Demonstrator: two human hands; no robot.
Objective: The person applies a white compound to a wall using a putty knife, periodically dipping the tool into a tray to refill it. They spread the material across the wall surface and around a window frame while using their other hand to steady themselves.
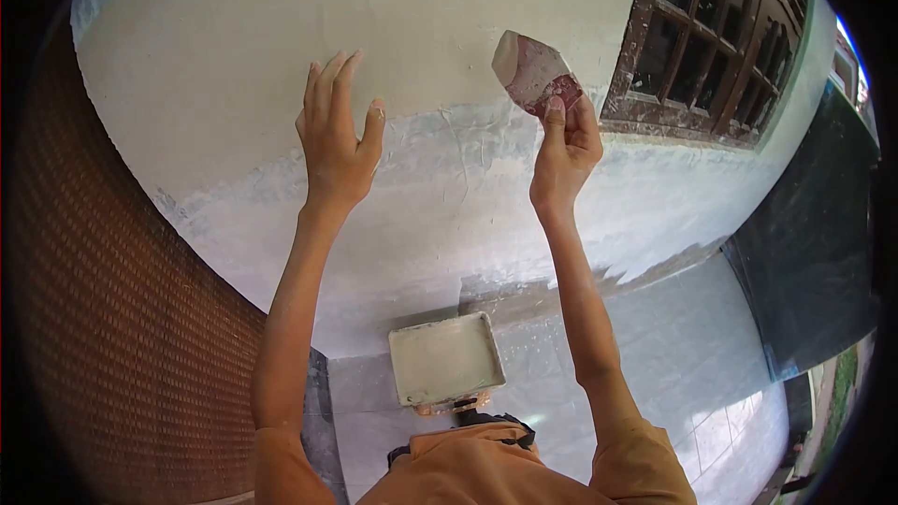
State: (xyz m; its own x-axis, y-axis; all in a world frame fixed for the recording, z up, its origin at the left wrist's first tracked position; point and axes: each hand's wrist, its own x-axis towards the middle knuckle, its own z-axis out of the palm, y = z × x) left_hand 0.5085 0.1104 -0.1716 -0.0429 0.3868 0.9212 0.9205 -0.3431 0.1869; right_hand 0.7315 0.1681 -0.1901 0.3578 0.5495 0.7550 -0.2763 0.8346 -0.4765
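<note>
My left hand (339,136) is raised in front of the wall (421,28), its fingers spread with nothing in them. In my right hand (567,150) is a flat scraper (540,75), pinched at its lower edge between thumb and fingers. Pale paste covers part of the reddish scraper, thickest at its left corner. The wall is cream above and whiter below, with rough streaks between the hands. Whether the scraper or my left hand touches the wall, I cannot tell.
A tray of pale paste (447,358) is low in front of my body, above the tiled floor (655,337). A brown wooden window (706,47) is at the upper right. Woven brown matting (122,318) borders the left side, and a dark panel (809,243) the right.
</note>
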